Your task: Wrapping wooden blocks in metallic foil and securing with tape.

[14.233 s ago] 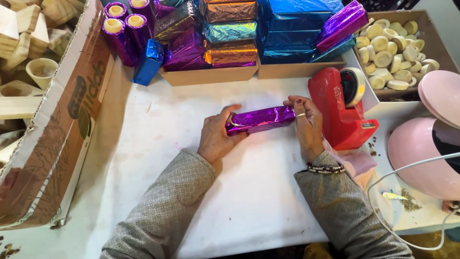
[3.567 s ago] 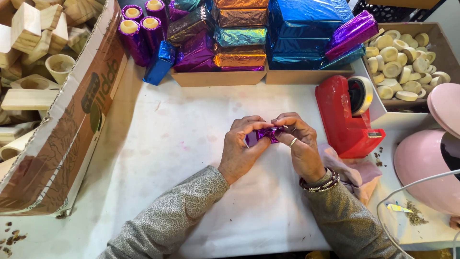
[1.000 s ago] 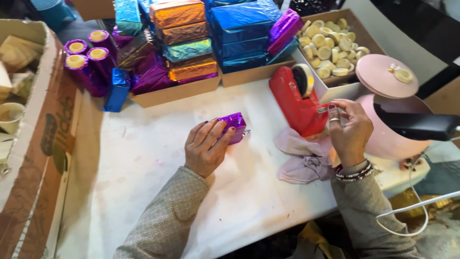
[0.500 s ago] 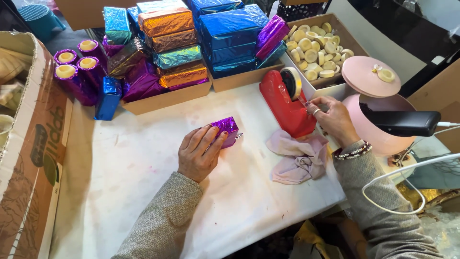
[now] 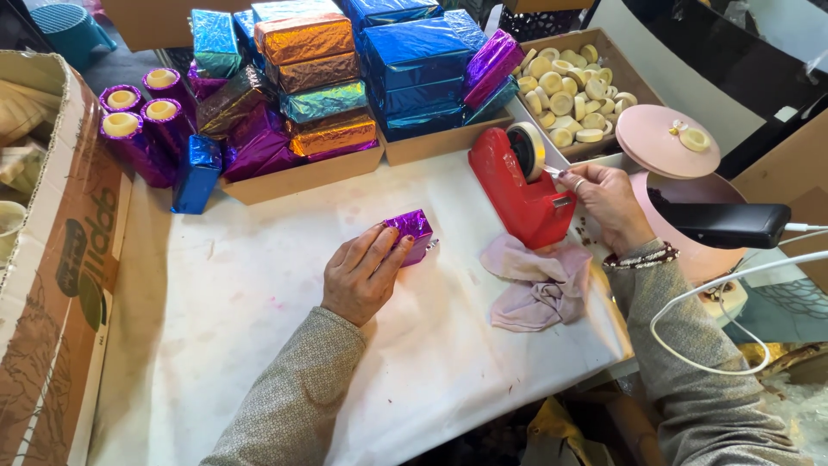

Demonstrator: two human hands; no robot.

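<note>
The left hand (image 5: 362, 272) covered the near side of the purple foil package (image 5: 412, 233). The cardboard box (image 5: 60, 285) was cut off at the left edge. Right hand (image 5: 608, 203) fingertips sat behind the red tape dispenser (image 5: 513, 190); grip undeterminable.

Crinkled, glossy purple foil on the small wrapped block (image 5: 412, 233) under the left hand (image 5: 360, 274); smooth, shiny red plastic on the tape dispenser (image 5: 516, 187) at the right hand (image 5: 609, 204). Soft, matt, creased lilac cloth (image 5: 539, 283) on a matt white paper table cover (image 5: 259, 285). Rough brown cardboard on the box (image 5: 60, 285) alongside, mirror-bright foil on the stacked packages (image 5: 414, 60) behind.
</note>
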